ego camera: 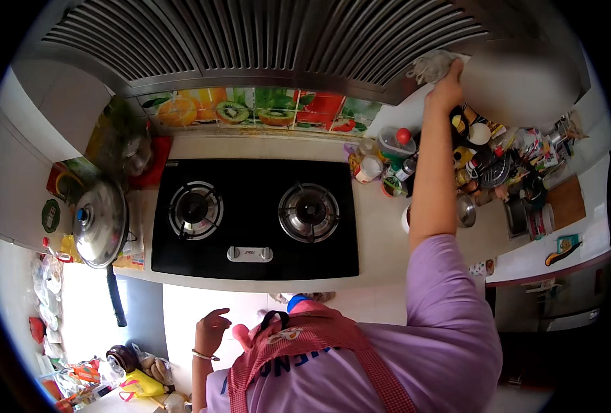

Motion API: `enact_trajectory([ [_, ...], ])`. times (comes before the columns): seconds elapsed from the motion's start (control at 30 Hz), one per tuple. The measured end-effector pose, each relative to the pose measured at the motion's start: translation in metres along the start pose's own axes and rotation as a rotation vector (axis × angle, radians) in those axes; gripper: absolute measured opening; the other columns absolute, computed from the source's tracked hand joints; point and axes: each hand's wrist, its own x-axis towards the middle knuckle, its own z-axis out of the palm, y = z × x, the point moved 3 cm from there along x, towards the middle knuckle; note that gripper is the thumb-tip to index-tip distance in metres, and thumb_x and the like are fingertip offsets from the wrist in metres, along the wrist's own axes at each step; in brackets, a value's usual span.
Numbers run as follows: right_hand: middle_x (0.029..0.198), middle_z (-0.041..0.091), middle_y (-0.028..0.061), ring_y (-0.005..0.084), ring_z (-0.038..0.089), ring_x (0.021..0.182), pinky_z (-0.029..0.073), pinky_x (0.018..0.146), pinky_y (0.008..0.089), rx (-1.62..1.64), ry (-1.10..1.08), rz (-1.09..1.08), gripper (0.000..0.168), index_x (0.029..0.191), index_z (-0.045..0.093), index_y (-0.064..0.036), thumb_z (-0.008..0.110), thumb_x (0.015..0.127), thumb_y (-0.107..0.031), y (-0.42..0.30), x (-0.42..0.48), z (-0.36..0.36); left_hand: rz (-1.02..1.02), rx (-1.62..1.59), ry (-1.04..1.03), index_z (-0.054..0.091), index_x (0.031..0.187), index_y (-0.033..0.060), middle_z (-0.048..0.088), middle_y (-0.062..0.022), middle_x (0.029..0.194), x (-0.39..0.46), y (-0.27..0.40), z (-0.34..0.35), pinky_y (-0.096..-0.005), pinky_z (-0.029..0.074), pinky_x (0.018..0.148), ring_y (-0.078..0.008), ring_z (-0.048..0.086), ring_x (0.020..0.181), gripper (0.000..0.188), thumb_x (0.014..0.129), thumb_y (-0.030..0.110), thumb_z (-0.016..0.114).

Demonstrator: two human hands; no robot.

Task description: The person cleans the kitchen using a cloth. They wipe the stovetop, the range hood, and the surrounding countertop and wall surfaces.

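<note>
My right hand [446, 86] is raised at the upper right and grips a grey cloth [432, 67] against the right end of the range hood [256, 36]. My left hand [213, 326] hangs low at the left of my body, fingers slightly bent, holding nothing. Before me lies a black two-burner gas hob [256, 222] with bare burners. Left of it, a pan with a domed metal lid [99, 224] stands with its black handle pointing towards me.
Jars, bottles and a clear container with a red knob [395, 142] crowd the counter [383, 232] under my right arm. A metal bowl [465, 210] and a wooden board [566, 202] are farther right. Fruit-patterned tiles [279, 111] line the wall.
</note>
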Motion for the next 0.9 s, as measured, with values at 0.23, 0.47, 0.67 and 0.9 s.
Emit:
enact_trajectory([
  [0.23,0.144,0.043,0.0190,0.0283,0.052,0.125,0.045,0.104,0.0384,-0.020,0.030,0.151,0.064,0.149,0.024,-0.001,0.061,0.097,-0.007,0.052,-0.067,-0.004,0.050,0.054,0.062,0.068,0.119,0.0042,0.074,-0.0071,0.080,0.023,0.050,0.012,-0.0280,0.058,0.072,-0.0139,0.071,0.076,0.035,0.087,-0.006,0.057],
  [0.47,0.145,0.047,0.0188,0.0298,0.053,0.125,0.045,0.104,0.0388,-0.222,0.064,0.292,0.068,0.150,0.028,-0.001,0.065,0.092,-0.004,0.126,-0.115,-0.023,0.001,-0.018,0.081,0.068,0.117,0.0045,0.074,-0.0094,0.082,0.015,0.053,0.028,-0.0296,0.059,0.072,-0.0174,0.073,0.076,0.033,0.085,-0.002,0.068],
  [0.67,0.137,0.054,0.0145,0.0300,0.060,0.117,0.055,0.092,0.0399,0.127,0.143,0.787,0.062,0.144,0.039,-0.003,0.068,0.088,-0.002,0.120,-0.146,-0.058,-0.041,-0.055,0.095,0.069,0.117,0.0051,0.074,-0.0090,0.081,0.003,0.039,0.044,-0.0294,0.059,0.073,-0.0165,0.073,0.077,0.032,0.086,-0.002,0.065],
  [0.9,0.115,0.066,0.0114,0.0230,0.068,0.098,0.056,0.078,0.0333,0.117,-0.432,1.259,0.045,0.123,0.060,0.000,0.074,0.081,-0.006,0.071,-0.233,-0.158,-0.106,-0.143,0.150,0.067,0.119,0.0034,0.075,-0.0099,0.084,-0.020,0.017,0.054,-0.0288,0.059,0.071,-0.0166,0.073,0.079,0.038,0.083,-0.009,0.058],
])
